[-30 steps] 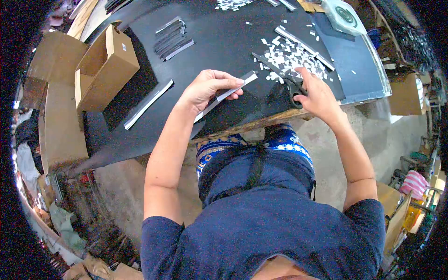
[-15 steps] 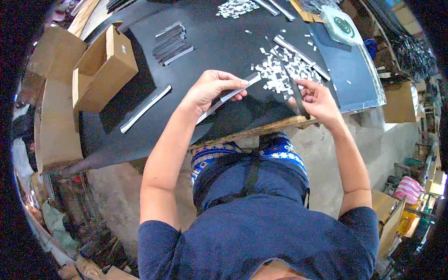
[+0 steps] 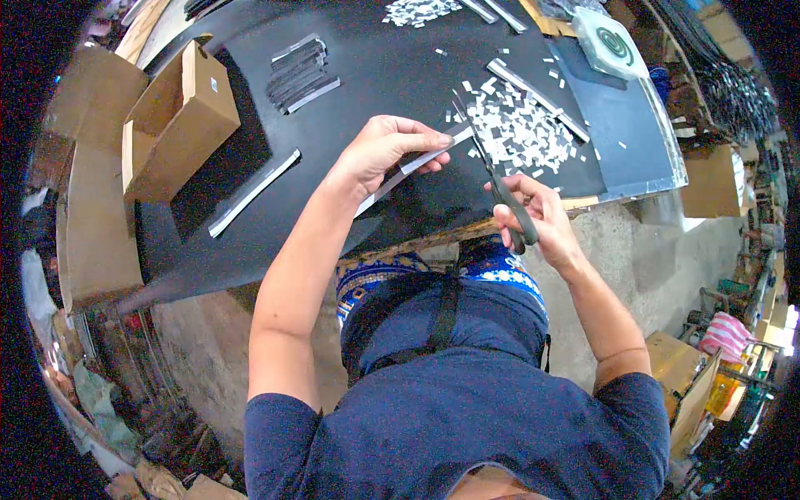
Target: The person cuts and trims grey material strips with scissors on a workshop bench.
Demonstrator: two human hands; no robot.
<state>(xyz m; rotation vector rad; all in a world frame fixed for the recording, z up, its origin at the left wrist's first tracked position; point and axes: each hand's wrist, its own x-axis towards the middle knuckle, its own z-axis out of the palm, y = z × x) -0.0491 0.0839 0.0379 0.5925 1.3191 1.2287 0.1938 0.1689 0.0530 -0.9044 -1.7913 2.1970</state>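
Note:
My left hand (image 3: 400, 152) pinches a narrow white-and-grey strip (image 3: 386, 198) between thumb and fingers, its end poking out toward the right. Black-handled scissors (image 3: 502, 185) are gripped in my right hand (image 3: 540, 221), the blades pointing up and left. The blades are slightly parted and overlap the strip's end in this view. Just beyond them a pile of small white and dark cut pieces (image 3: 525, 125) is spread on the black tabletop (image 3: 383, 75). A longer pale strip (image 3: 540, 100) lies across the back of that pile.
A stack of dark strips (image 3: 302, 75) lies at the back left, and a single white-edged strip (image 3: 254, 193) nearer. An open cardboard box (image 3: 187, 125) stands on the left. At the back are another heap of pieces (image 3: 421, 12) and a clear-wrapped package with a green coil (image 3: 607, 43).
My right hand has moved left and toward me, swinging the scissors from the pile to the strip's end. My left hand holds the strip in nearly the same place.

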